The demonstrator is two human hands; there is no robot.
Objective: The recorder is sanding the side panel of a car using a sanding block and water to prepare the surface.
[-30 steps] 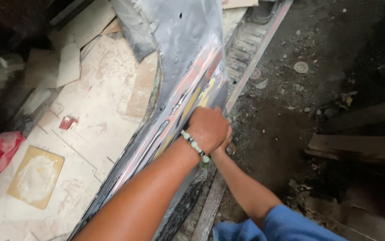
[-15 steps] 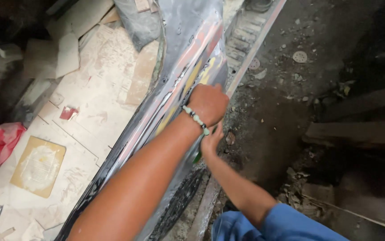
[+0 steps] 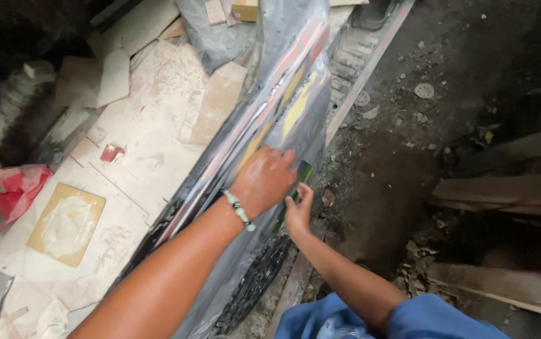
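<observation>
**Rubbing down the painted panel**

Under our left hand (image 3: 264, 180) the fingers (image 3: 275, 154) lie flat and spread, pressed palm-down on the grey painted panel (image 3: 295, 75); they grip nothing, they only steady the sheet. A bead bracelet (image 3: 239, 209) sits at that wrist. Just beside and a little lower, our right hand (image 3: 297, 210) has its fingers curled on the edge of a small green pad (image 3: 303, 172), which looks like an abrasive sheet, held against the panel's right rim. How tightly they close on it we cannot tell, since the left hand covers part of it.

We judge the work to be rubbing the panel's surface near the yellow and red stripes (image 3: 295, 103). To do it well, we would keep the left palm close to the pad so the thin sheet does not flex, lay the pad flat rather than on its corner, and stroke along the stripes with even pressure. The rim looks sharp, so fingertips should stay behind the pad.

Beyond the hands, the panel leans lengthwise across a tiled floor (image 3: 126, 157) on the left, with a red cloth (image 3: 19, 185) and a tan tile (image 3: 66, 223) lying there. Dirt ground (image 3: 408, 163) and rough timbers (image 3: 502, 191) lie to the right.
</observation>
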